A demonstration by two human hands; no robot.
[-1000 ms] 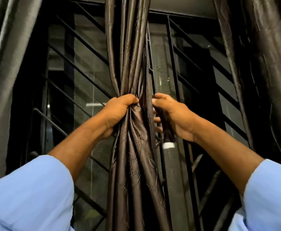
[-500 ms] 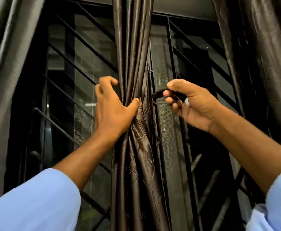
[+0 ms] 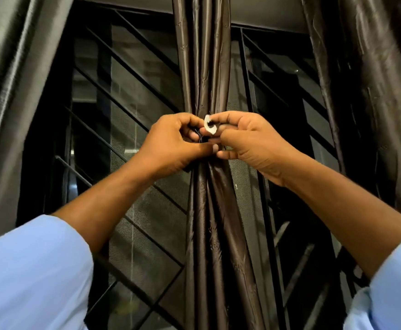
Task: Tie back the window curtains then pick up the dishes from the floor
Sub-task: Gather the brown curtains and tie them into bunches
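curtain (image 3: 204, 75) — both hands now meeting, tie (image 3: 210, 126) pinched

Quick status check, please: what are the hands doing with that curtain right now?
Left hand and right hand both pinching dark tie-back strap with small white tab. Gathered brown satin curtain bunched at centre. Nothing in the way; black window grille behind.

light blue sleeves (image 3: 35, 270), bare forearms

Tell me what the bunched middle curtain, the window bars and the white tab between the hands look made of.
Middle curtain: glossy brown woven fabric, satin-like; sheen along the folds and a faint embossed pattern.
Window bars: dark painted metal, probably; thin, straight and rigid.
White tab: stiff matte white piece, perhaps hook-and-loop or plastic; too small to tell.
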